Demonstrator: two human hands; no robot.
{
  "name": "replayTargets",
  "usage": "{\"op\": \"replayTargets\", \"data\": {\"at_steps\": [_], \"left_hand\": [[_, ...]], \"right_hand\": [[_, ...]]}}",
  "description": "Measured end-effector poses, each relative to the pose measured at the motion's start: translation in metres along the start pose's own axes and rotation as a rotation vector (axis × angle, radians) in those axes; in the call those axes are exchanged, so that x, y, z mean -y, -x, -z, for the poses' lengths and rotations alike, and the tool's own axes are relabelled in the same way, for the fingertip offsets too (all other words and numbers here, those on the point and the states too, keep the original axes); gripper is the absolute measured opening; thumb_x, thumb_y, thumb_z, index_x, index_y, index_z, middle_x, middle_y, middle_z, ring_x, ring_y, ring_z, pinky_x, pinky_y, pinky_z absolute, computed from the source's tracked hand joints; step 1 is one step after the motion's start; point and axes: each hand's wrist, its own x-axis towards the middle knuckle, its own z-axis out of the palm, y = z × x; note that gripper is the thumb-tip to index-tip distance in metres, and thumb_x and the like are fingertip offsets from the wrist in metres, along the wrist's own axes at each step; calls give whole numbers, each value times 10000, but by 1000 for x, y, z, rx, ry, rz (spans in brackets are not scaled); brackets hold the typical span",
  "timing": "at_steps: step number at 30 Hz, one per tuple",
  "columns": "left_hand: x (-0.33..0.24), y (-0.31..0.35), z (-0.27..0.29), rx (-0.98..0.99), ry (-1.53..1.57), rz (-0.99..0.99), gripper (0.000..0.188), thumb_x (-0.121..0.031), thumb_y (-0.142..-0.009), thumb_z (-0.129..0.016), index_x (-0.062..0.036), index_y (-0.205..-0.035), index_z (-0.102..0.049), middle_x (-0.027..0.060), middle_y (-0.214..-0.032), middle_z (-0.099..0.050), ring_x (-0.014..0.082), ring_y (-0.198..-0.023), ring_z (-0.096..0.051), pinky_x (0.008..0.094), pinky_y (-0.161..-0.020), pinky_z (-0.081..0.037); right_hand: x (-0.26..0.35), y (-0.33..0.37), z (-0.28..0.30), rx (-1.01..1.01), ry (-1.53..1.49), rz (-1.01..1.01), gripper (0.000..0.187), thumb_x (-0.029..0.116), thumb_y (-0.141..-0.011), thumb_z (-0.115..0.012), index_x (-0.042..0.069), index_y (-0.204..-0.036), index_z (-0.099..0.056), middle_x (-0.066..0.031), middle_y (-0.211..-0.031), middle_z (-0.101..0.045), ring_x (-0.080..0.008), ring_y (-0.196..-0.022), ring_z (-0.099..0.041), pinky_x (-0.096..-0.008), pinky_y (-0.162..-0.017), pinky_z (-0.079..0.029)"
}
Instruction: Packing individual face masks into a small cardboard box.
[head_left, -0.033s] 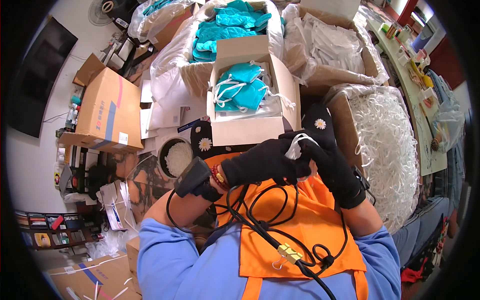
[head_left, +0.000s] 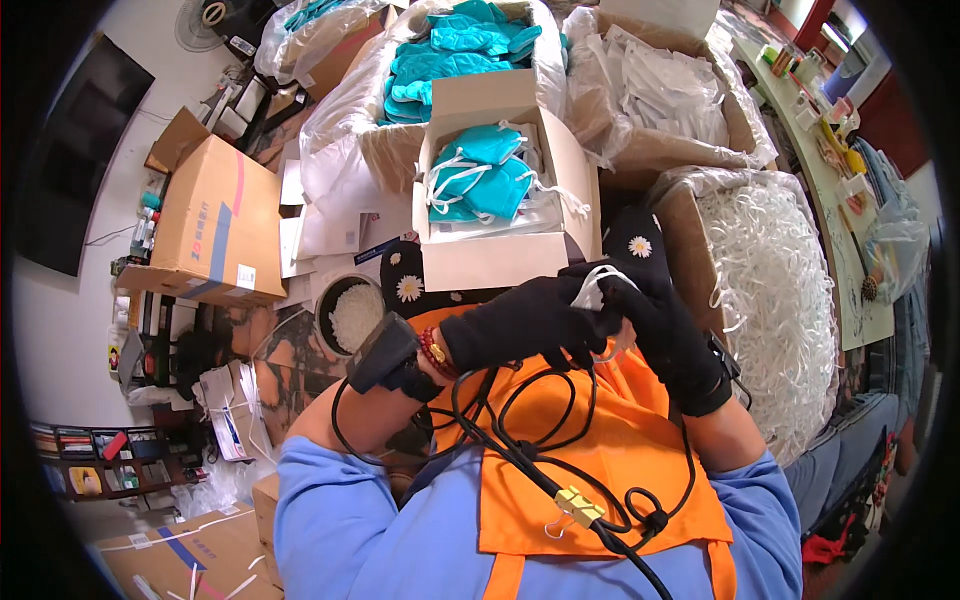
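Observation:
My left hand (head_left: 515, 325), in a black glove, has its fingers bent around a white elastic strap (head_left: 592, 290). My right hand (head_left: 655, 330), gloved in black as well, meets it and grips the same strap, which loops up over the fingers. The lower end of the strap is partly hidden between the hands. Just beyond them, on my lap, stands an open white box (head_left: 500, 265). Teal face masks (head_left: 484, 180) with white straps lie in it, on top of clear-wrapped pieces.
Behind the white box stand a lined carton of teal masks (head_left: 455, 60) and one of clear packets (head_left: 665, 90). A carton of loose white straps (head_left: 765, 300) is at my right. A bowl of white pellets (head_left: 355, 315) sits left. Black cables (head_left: 540, 440) cross my orange apron.

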Motion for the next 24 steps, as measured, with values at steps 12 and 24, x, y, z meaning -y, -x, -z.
{"op": "replayTargets", "data": {"at_steps": [12, 24], "left_hand": [[5, 3, 14, 32, 79, 134, 376, -308, -954, -548, -11, -1186, -544, 87, -988, -660, 143, -789, -674, 246, -630, -548], [20, -3, -1, 143, 159, 16, 266, -228, -971, -509, -8, -1117, -542, 15, -852, -573, 82, -704, -567, 221, -596, -498]], "right_hand": [[4, 12, -2, -92, 141, 126, 280, 208, -979, -502, -4, -1109, -631, -27, -904, -611, -84, -794, -532, -237, -719, -430], [11, 24, -11, -223, 18, 155, 300, 239, -951, -472, -3, -1080, -593, -107, -915, -623, -204, -945, -596, -310, -845, -467]]}}
